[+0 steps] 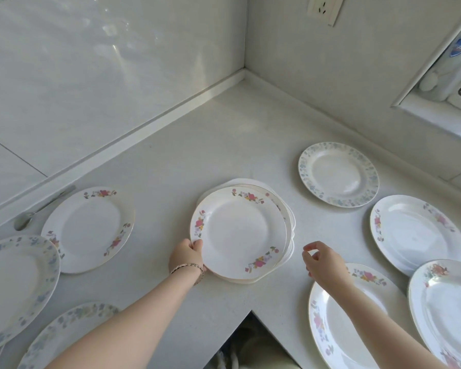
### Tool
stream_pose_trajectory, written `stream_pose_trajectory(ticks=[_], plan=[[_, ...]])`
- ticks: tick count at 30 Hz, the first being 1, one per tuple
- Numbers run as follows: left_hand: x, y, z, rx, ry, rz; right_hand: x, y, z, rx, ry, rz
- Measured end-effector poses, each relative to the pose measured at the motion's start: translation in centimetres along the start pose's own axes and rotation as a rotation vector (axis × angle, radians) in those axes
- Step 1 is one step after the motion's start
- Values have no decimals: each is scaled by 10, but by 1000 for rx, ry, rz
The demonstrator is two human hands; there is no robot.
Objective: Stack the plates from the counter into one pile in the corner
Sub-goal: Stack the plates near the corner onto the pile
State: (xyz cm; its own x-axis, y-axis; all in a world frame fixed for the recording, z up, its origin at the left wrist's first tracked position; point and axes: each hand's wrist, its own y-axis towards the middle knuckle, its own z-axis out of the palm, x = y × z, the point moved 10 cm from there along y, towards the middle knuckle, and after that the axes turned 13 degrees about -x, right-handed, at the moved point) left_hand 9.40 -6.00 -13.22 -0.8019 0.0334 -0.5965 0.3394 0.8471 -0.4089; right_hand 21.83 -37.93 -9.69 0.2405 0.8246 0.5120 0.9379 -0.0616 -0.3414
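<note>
Left grip (188, 255) grasps the near-left rim of the plate stack (241, 233), which sits on the table (186, 155) short of the corner. Right grip (324, 263) hovers beside it, loosely curled, holding nothing.

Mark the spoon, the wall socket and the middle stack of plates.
spoon (47, 205): head view, on its handle.
wall socket (324, 8): head view, on its faceplate.
stack of plates (238, 233): head view, on the top plate's well.
</note>
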Motion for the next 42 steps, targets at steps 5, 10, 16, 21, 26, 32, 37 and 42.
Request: stream_pose_trajectory(ticks=[5, 10, 16, 21, 26, 32, 37, 42], plan=[[-13, -1, 10, 65, 193, 124, 6, -1, 2, 18, -13, -10], [-22, -4, 14, 80, 361, 187, 26, -6, 4, 42, -59, -77], [0, -2, 6, 171, 267, 22, 81, -15, 32, 120, -148, -250], [47, 18, -57, 81, 192, -62, 146, -49, 95, 308, -310, -464], [132, 45, -166, -144, -1, -267, 211, -108, 168, 432, -401, -653], [257, 58, -293, -467, -261, -647, 273, -185, 246, 462, -490, -798], [296, 83, -299, -366, -843, -794, 289, -220, 286, 450, -549, -780], [276, 100, -291, -307, -1119, -804, 281, -225, 297, 411, -579, -688]])
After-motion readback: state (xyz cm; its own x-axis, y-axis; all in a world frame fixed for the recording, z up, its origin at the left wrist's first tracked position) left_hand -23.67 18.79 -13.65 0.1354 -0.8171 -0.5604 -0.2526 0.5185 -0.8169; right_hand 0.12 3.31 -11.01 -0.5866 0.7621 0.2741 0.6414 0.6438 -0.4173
